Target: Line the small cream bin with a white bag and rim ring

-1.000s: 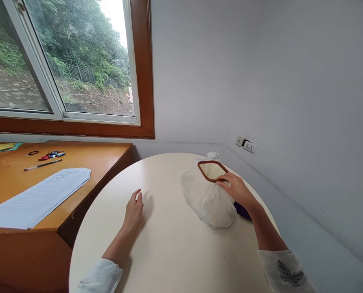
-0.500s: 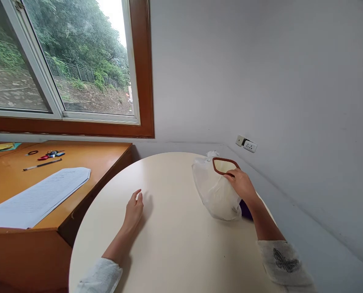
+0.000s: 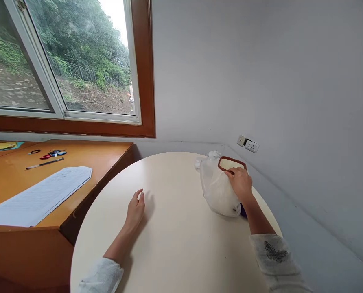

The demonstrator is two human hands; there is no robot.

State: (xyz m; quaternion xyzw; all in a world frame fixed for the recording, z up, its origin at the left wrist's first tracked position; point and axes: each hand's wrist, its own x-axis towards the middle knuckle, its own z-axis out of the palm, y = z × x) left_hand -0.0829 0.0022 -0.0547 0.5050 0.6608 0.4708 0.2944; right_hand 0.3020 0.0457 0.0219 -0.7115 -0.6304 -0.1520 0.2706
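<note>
My right hand (image 3: 240,182) grips the near edge of a brown-rimmed rectangular piece (image 3: 231,162) with a pale centre; whether it is a loop or a solid panel I cannot tell. It is over the top of a translucent white plastic bag (image 3: 219,195), which stands bunched on the round cream table (image 3: 181,252). A dark purple thing (image 3: 243,211) shows partly behind the bag, mostly covered by my right wrist. My left hand (image 3: 135,209) is at the table's left half, fingers loosely curved and apart, holding nothing.
A brown desk (image 3: 108,152) adjoins on the left, with paper sheets (image 3: 47,195), a pen (image 3: 44,163), a small cluster of keys or trinkets (image 3: 53,154) and a black ring (image 3: 35,151). The wall with a socket (image 3: 251,146) rises behind the table, and a window is at upper left.
My right hand and the brown-rimmed piece have moved slightly right. The plastic bag has shifted a little right and away. My left hand stays about where it was.
</note>
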